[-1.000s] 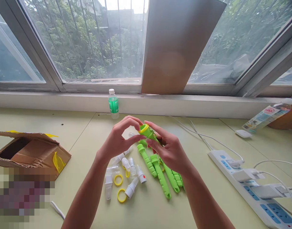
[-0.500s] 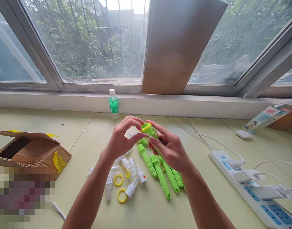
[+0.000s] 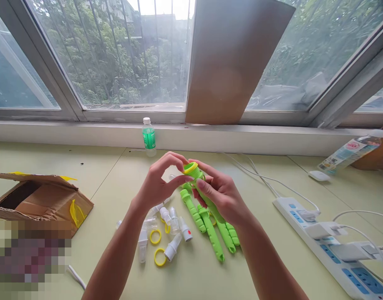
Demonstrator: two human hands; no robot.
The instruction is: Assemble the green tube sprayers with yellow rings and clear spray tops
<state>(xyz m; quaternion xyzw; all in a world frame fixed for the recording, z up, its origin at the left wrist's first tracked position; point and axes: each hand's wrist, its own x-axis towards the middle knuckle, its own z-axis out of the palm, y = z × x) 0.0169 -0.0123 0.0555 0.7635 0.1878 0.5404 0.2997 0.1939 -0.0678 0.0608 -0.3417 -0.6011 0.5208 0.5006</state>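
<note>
Head view: the picture's middle, taken as the clock's hub, has a green tube held up just above the table, its yellow rim tipped toward 10 o'clock. The left hand, on its 9 o'clock side, pinches the rimmed mouth between thumb and fingers; the right hand, toward 4 o'clock, wraps the body with thumb along it. Between 5 and 6 o'clock lie green handles; around 7, yellow rings among clear tubes with white fittings. A green-labelled bottle stands at 10, an open carton sits at 9, and a power strip runs along 4.
</note>
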